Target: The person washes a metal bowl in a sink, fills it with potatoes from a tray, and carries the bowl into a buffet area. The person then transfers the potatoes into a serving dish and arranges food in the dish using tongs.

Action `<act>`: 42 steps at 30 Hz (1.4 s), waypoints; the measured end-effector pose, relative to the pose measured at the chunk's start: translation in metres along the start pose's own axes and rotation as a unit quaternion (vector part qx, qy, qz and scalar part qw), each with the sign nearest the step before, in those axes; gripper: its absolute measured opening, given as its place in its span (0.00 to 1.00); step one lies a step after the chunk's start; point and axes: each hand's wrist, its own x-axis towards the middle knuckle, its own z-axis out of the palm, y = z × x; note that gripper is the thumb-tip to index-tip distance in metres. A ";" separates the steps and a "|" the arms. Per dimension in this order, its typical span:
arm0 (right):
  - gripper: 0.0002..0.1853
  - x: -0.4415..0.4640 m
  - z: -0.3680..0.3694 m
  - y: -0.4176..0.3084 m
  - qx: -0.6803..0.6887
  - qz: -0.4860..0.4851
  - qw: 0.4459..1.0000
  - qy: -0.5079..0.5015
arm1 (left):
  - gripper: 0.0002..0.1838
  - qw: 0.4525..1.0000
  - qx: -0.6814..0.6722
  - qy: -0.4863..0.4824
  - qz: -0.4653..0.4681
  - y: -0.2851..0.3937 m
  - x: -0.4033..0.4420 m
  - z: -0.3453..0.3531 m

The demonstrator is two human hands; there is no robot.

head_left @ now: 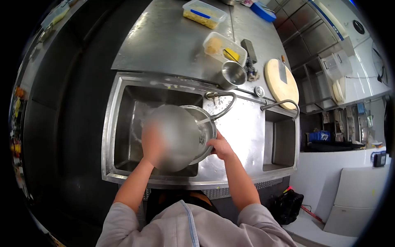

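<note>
A round metal bowl [209, 123] is held over the left sink basin [131, 99], under the curved faucet [228, 108]. Water runs from the spout into it. My right hand [222, 147] grips the bowl's right rim, with the thumb on the near side. A large grey blurred round patch [177, 138] covers the bowl's left part. At the left edge of that patch is my left hand [153, 144], its fingers smeared, so its hold cannot be made out.
Behind the sink stand a metal pot [233, 75], a plastic container [210, 43] with a yellow item, and a lidded tub [203, 14]. A round wooden board [271, 82] bears a knife [282, 72]. Another faucet [284, 103] reaches over the right basin [280, 140].
</note>
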 end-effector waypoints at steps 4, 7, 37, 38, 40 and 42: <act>0.42 -0.020 0.010 0.014 0.033 -0.034 0.998 0.031 | 0.18 0.998 -0.011 -0.051 0.039 0.039 0.028 0.050; 0.43 -0.026 0.018 0.015 0.077 -0.040 0.996 0.025 | 0.13 0.985 -0.162 -0.003 -0.059 0.010 0.084 0.077; 0.44 -0.003 0.042 0.025 0.042 -0.112 0.986 0.117 | 0.22 0.820 0.468 -0.326 0.041 -0.023 0.037 0.051; 0.44 -0.004 0.044 0.029 0.040 -0.112 0.986 0.117 | 0.23 0.757 0.552 -0.347 0.044 -0.006 0.034 0.032; 0.44 0.000 0.047 0.043 0.049 -0.074 0.989 0.120 | 0.27 0.624 0.745 -0.190 0.140 -0.007 0.041 -0.002; 0.43 0.004 0.044 0.053 0.092 -0.065 0.986 0.121 | 0.32 0.683 0.654 0.091 0.311 -0.013 0.038 -0.031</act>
